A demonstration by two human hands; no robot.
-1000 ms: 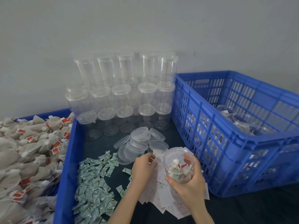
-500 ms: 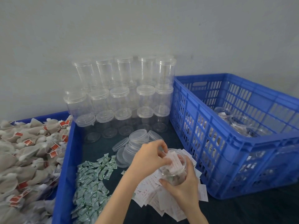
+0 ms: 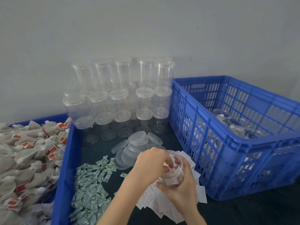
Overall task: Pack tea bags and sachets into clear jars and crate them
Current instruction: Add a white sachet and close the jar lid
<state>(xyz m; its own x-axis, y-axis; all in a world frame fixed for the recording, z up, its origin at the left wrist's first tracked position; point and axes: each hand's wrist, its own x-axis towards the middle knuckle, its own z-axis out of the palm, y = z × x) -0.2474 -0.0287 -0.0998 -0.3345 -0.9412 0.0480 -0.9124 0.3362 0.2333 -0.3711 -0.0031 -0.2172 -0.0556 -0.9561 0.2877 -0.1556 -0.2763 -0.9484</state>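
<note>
At six o'clock, low centre: clear round plastic jar (image 3: 172, 172), lidless, part-filled. Right hand (image 3: 181, 189) wraps its wall; left hand (image 3: 150, 164) has fingertips curled inside the mouth, contents there unclear. Likely light, smooth, slippery; grip mid-wall.

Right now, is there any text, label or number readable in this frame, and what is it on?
None can be read.
White paper slips: red print, too blurred.
Green sachets: printing too small.
Tea bags: red tags, no legible text.
Blue crate: no marking visible.
</note>
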